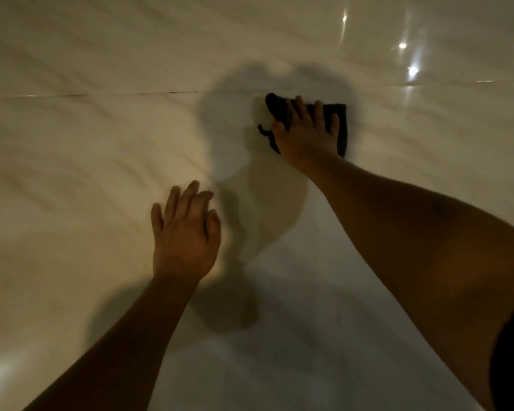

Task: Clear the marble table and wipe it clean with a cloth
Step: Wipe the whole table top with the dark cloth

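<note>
The glossy cream marble table (86,149) fills the whole head view. A dark cloth (341,126) lies flat on it, right of centre and just below a thin seam line. My right hand (306,134) presses palm-down on the cloth with its fingers spread, covering most of it; the cloth's edges show at the left, top and right. My left hand (186,232) rests flat on the bare marble nearer to me, fingers apart, holding nothing.
A thin seam (101,94) crosses the marble from left to right. Bright light reflections (413,69) glint at the upper right and lower left. Soft shadows of my head and arms fall around the hands.
</note>
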